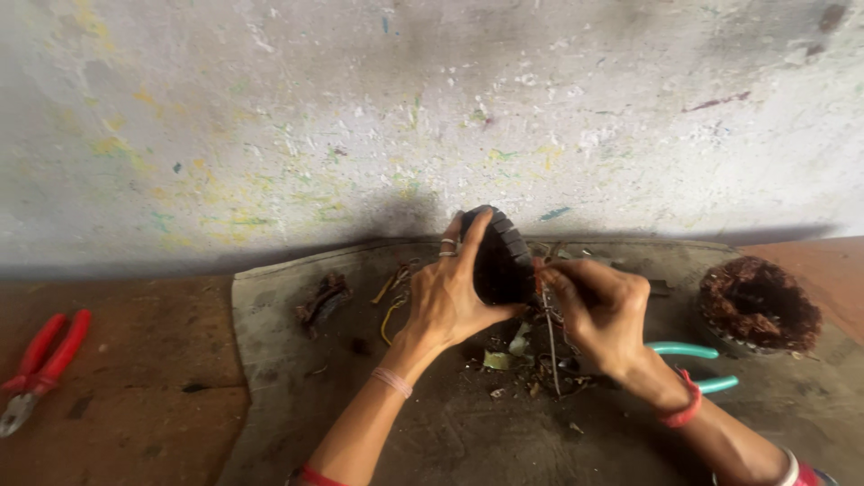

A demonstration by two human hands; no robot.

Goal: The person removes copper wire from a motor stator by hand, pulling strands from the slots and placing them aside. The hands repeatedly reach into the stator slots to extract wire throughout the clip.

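My left hand [447, 292] grips a round black ribbed part [500, 261], like a motor stator, and holds it upright on edge above a grey mat [288, 360]. My right hand [601, 310] pinches a thin metal rod or wire [551, 346] against the part's right side; the rod hangs down toward the mat. Small scraps of wire and insulation [513, 351] lie under both hands.
Red-handled pliers [38, 364] lie on the floor at the far left. A teal-handled tool [697, 364] sits behind my right wrist. A second round part packed with brown copper winding [759, 306] stands at the right. A dark scrap [322, 301] and yellow wire bits [393, 310] lie on the mat. A stained wall rises behind.
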